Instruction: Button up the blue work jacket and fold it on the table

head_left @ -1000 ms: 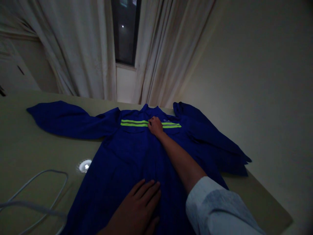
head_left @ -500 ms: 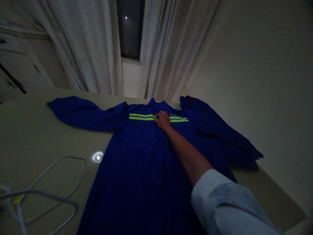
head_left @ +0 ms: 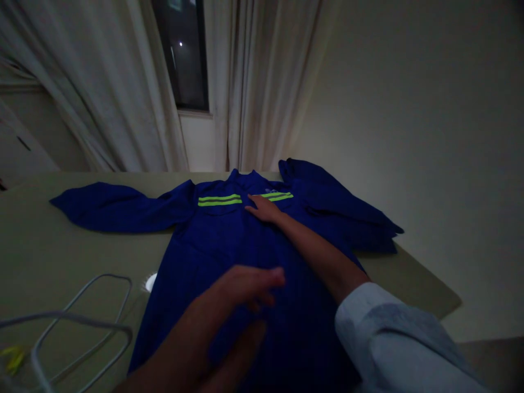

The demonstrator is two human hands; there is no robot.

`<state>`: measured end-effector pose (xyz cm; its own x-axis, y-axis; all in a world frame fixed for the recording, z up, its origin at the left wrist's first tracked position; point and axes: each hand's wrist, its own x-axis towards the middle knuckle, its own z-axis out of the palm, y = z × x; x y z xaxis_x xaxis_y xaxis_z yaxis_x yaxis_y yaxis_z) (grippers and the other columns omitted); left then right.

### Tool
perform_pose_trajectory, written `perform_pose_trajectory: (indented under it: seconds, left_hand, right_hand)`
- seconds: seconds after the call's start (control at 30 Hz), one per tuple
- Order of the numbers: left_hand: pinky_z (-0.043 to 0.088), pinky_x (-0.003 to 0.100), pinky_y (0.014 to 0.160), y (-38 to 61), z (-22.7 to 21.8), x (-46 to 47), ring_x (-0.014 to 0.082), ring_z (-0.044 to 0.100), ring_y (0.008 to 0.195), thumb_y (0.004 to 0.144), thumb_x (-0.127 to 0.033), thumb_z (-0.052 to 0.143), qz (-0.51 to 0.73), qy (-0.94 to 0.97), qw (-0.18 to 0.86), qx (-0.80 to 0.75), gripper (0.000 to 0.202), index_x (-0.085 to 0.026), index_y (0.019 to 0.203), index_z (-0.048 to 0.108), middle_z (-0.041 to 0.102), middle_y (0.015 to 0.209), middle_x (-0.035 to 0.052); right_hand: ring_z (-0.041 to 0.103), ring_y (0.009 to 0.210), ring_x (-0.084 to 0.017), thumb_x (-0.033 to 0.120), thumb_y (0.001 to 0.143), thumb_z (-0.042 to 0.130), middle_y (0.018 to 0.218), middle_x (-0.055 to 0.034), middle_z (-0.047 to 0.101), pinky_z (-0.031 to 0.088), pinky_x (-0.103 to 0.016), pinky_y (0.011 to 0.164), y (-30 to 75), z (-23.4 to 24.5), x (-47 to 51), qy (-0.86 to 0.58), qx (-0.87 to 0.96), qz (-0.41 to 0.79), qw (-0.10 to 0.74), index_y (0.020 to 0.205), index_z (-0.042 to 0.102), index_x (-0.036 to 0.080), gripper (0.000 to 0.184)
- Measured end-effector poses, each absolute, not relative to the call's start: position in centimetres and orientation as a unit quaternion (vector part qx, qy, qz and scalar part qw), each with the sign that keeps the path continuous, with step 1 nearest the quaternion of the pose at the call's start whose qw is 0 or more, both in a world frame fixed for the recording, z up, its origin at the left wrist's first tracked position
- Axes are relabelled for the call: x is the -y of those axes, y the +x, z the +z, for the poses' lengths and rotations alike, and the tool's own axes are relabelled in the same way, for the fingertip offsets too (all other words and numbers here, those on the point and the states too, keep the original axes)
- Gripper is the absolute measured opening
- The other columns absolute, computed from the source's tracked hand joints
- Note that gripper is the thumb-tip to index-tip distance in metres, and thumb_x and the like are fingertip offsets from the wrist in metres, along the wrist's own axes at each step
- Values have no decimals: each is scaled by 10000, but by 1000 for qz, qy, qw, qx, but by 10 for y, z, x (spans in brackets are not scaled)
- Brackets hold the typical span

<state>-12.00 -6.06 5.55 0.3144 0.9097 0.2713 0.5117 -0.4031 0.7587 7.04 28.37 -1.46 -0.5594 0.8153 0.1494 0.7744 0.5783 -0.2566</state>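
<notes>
A dark blue long-sleeved garment (head_left: 229, 245) with two lime-green chest stripes (head_left: 219, 200) lies spread flat on a pale surface (head_left: 53, 256), both sleeves out to the sides. My right hand (head_left: 264, 208) lies flat on the chest just below the collar, fingers stretched toward the stripes. My left hand (head_left: 245, 286) hovers over the garment's lower middle, blurred by motion, fingers loosely extended and holding nothing.
A white cable (head_left: 73, 316) loops across the surface at the lower left. A small bright round object (head_left: 150, 281) peeks out beside the garment's left edge. Pale curtains (head_left: 123, 82) and a dark window (head_left: 184, 54) stand behind; a plain wall fills the right.
My left hand has come back into view over the garment's lower middle. My right hand has flattened from a pinch at the stripes. The view has shifted.
</notes>
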Motion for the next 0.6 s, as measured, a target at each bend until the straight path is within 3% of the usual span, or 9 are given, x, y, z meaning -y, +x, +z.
perform_pose_trajectory:
  seconds: [0.1,0.23,0.3,0.37,0.47,0.53,0.6]
  left_hand:
    - [552,458,1099,-120,46,-18,265,644,1301,1013,-495,447,354,718,271,-535,578,-275,1546,478,630,1488,94]
    - [364,532,1239,-154,5,-116,361,531,1423,988,-473,330,256,728,89,-630,681,-41,1462,560,592,1496,234]
    - [248,622,1261,-176,-13,-144,428,385,1526,980,-515,306,195,693,-8,-694,758,-34,1533,501,473,1606,259]
    - [187,705,1233,-196,-24,-156,485,267,1572,951,-635,331,128,651,-41,-747,861,-105,1625,400,330,1694,260]
    - [268,726,1167,-217,-26,-155,534,335,1526,872,-798,353,44,613,13,-789,1041,-134,1671,299,273,1688,333]
    - [328,751,1104,-223,-18,-157,573,410,1457,800,-879,386,17,588,49,-807,1124,-120,1628,401,351,1636,357]
    - [376,766,1046,-221,-6,-168,602,460,1379,763,-915,400,24,586,39,-809,1099,-86,1455,609,465,1546,352]
  right_hand:
    - [546,1434,-293,463,1031,613,1540,-156,591,411,-423,1186,93,-14,-279,-460,875,73,133,1540,546,181,586]
    - [541,1443,-288,384,1025,634,1544,-159,587,406,-408,1201,102,-9,-298,-481,862,66,145,1522,562,173,544]
    - [519,1465,-284,356,1031,625,1570,-182,555,394,-391,1210,101,-7,-317,-498,850,65,156,1543,531,136,564]
    - [484,1495,-290,359,1033,618,1606,-211,503,385,-389,1217,98,-6,-339,-519,835,65,172,1573,480,98,615]
    - [421,1539,-294,395,1026,620,1651,-212,438,373,-419,1229,95,-10,-374,-547,810,69,198,1612,419,117,679]
    - [411,1545,-307,433,1018,625,1654,-219,429,372,-451,1227,94,-13,-394,-562,797,77,208,1619,405,129,709]
    - [437,1522,-349,494,1001,641,1628,-246,456,372,-508,1215,91,-16,-412,-578,784,85,209,1615,409,122,755]
